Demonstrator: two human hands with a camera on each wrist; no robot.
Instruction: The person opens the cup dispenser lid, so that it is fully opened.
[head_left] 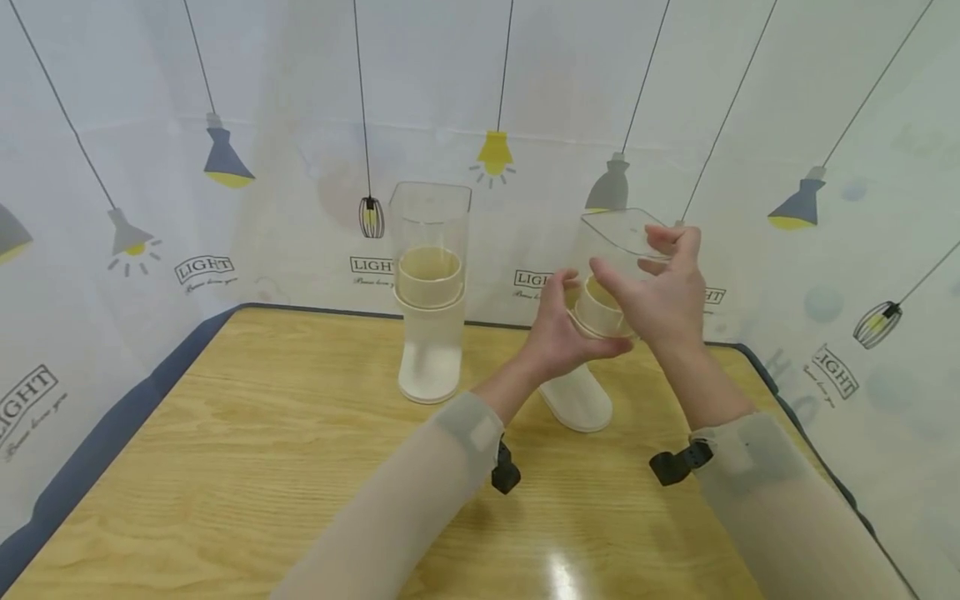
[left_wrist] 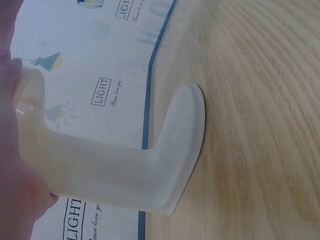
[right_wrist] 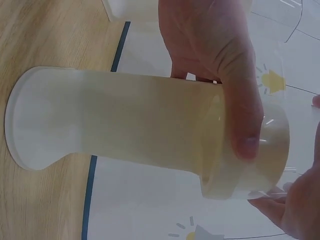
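White stand (head_left: 581,400), long axis roughly upright, runs below the nearer left hand (head_left: 561,335), whose curled fingers grip its top; clear container (head_left: 597,248) rises above, held by the right hand (head_left: 663,296), widely spread and curved (contact partly hidden).

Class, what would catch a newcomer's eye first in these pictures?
Two white stands toward the back of the table, each with a clear container on top, may draw the eye. The left hand grips the right stand; the right hand holds its container. Lamps printed on the backdrop hang behind.
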